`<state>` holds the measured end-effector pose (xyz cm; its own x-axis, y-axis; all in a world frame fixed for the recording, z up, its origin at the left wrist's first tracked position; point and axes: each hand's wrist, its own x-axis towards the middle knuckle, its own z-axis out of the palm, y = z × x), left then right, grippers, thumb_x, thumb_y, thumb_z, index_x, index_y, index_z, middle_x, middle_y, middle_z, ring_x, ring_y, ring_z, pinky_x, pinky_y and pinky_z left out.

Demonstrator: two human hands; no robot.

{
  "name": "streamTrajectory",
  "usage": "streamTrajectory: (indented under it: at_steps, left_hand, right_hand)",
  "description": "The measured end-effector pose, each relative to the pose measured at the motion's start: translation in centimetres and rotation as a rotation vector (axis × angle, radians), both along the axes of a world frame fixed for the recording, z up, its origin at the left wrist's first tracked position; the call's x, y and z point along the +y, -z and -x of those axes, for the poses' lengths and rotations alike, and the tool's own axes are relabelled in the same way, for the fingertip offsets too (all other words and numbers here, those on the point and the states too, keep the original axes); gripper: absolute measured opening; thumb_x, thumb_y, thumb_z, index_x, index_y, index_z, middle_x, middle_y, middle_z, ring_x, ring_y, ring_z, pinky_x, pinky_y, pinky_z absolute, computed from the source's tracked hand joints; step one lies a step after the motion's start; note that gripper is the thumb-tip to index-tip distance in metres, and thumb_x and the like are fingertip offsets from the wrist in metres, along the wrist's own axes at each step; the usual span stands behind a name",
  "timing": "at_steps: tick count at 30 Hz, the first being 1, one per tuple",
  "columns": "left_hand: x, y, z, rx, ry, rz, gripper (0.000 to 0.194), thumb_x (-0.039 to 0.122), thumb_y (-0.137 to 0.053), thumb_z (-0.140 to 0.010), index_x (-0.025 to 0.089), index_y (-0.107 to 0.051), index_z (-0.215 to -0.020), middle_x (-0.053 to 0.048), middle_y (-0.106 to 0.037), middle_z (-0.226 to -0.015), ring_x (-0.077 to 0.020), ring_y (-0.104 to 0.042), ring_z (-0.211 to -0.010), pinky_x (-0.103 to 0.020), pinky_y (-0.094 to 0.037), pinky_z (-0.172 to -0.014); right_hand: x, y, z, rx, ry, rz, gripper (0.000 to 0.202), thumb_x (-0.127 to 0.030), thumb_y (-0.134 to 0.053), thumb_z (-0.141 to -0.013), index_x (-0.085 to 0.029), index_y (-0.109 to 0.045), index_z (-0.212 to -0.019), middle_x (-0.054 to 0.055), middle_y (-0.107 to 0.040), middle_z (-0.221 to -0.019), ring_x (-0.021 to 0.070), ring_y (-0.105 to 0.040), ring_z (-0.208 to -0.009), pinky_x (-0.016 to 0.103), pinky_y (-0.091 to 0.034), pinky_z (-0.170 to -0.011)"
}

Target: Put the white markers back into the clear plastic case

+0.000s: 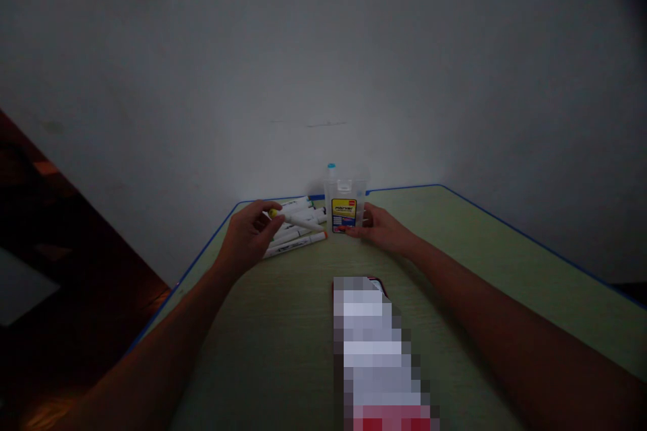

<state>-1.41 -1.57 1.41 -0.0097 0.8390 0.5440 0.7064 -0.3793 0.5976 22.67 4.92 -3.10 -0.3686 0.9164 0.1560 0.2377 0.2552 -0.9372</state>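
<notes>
The clear plastic box point(346, 205) stands upright near the far edge of the counter point(455, 242), with a yellow and blue label on its front face and a single pen with a light blue cap point(331, 166) sticking up out of its left rear corner; what else lies inside cannot be told through the dim walls. The right hand point(381, 227) has its grip closed lightly against the box's right side, fingers touching the wall low down near the label and the thumb curled toward the front, so the box sits just left of that grip and in contact with it. The left hand point(250, 232) pinches a white marker with a yellow cap point(296, 219) between thumb and fingertips; the yellow end lies inside the grip and the white barrel runs out to the right of it, tilted slightly downward, its free tip pointing toward the box and stopping just short of it. Below and just beyond that grip lies a loose heap of white markers point(298, 236) flat on the counter, touching one another, one of them with an orange tip at its right end. Nearer the person, between the two forearms and well apart from both grips, a blurred-out flat object with a red edge point(377, 350) lies on the counter.
</notes>
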Motion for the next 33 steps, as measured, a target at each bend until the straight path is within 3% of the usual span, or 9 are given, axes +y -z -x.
streamTrajectory:
  at_steps: [21,33]
  left_hand:
    - [0.04,-0.01,-0.18,-0.031,-0.016,0.000,0.026,0.037,-0.057,-0.069,0.015,-0.054,-0.083,0.003,-0.052,-0.058,-0.0028,-0.047,-0.050,-0.012,-0.037,-0.048]
    - [0.03,0.00,-0.09,-0.058,0.014,0.012,0.028,0.040,-0.061,-0.065,0.014,-0.053,-0.072,0.004,-0.050,-0.055,-0.0016,-0.042,-0.047,-0.011,-0.033,-0.044]
  right_hand:
    - [0.45,0.39,-0.13,-0.033,0.028,-0.003,0.045,-0.017,-0.067,-0.064,-0.019,-0.051,-0.106,0.008,-0.061,-0.110,0.0191,-0.061,-0.092,0.041,-0.047,-0.085]
    - [0.13,0.08,-0.04,-0.030,0.035,-0.009,0.043,-0.016,-0.067,-0.065,-0.019,-0.052,-0.104,0.007,-0.061,-0.110,0.0188,-0.061,-0.093,0.040,-0.047,-0.086]
